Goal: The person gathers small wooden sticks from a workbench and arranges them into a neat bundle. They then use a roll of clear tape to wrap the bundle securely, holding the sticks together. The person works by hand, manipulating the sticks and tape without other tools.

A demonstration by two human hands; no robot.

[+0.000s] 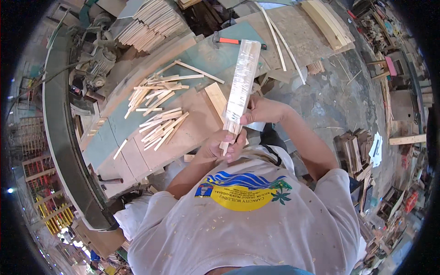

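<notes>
A long bundle of wood strips wrapped in clear plastic film (pixel 243 75) is held upright before my chest, its far end over the workbench. Bare wood shows at its near end. My left hand (pixel 223 145) is closed round that lower end. My right hand (pixel 263 111) grips the bundle's right side a little higher, thumb on the front; its other fingers are partly hidden. Left of the bundle, several loose thin wood sticks (pixel 162 128) lie in two heaps on the workbench (pixel 195 112). A flat wood board (pixel 216 98) lies just beside the bundle.
A hammer with an orange and black handle (pixel 229 41) lies beyond the bundle. Stacked wood strips (pixel 151 27) stand at the far left, near a machine (pixel 98 66). Two long thin strips (pixel 275 39) and thick planks (pixel 325 23) lie far right. Wood offcuts (pixel 353 153) are piled at right.
</notes>
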